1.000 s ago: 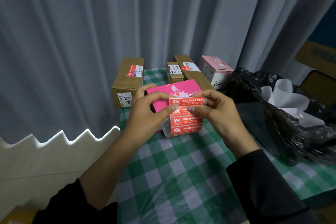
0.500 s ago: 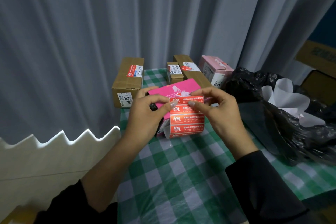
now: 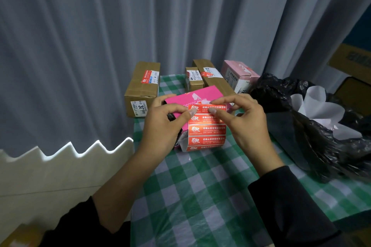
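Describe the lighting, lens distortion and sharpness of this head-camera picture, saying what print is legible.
Head view: dim, bluish light, brightest along the zigzag white edge. The wide-angle lens bows the curtain folds. Bold print on the sticker strip is sharp, while fine print on the cardboard box is unreadable.

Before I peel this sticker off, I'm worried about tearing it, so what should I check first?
1. Left hand steadies the sticker strip: ok, it pinches the left edge.
2. Right hand fingers on the top sticker: ok, pinching its upper edge.
3. Top sticker's corner lifted off the backing: cannot tell.
4. Pink box close enough to receive it: ok, directly behind the strip.
5. Spot on the box bare: cannot tell, the hands and strip hide it.
6. Black bag out of the way: ok, apart on the right.
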